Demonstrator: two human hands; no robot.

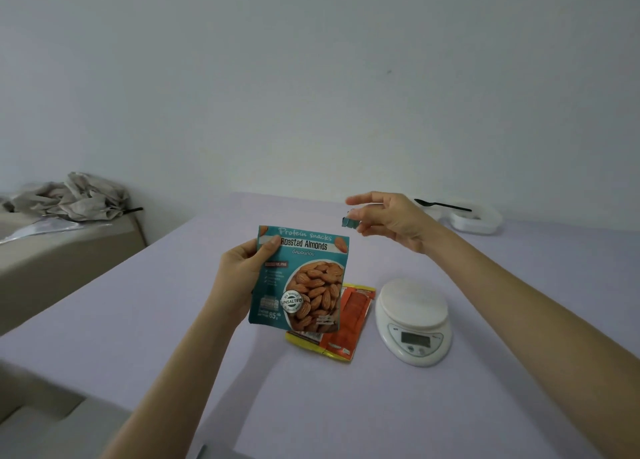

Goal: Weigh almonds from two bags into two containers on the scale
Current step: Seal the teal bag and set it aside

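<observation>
We held one teal bag (301, 278) upright in our left hand (239, 271), thumb on its front, left of the one scale (414, 320). Our right hand (391, 219) pinched one torn teal strip (349, 222) beyond the scale. A second, orange bag (353, 311) lay flat just left of it. White containers (478, 222), number unclear, and one spoon (443, 205) sat far behind.

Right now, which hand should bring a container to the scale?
Probably right hand: nearer the white containers and scale, pinching only a torn strip; left hand grips the Roasted Almonds bag.
</observation>
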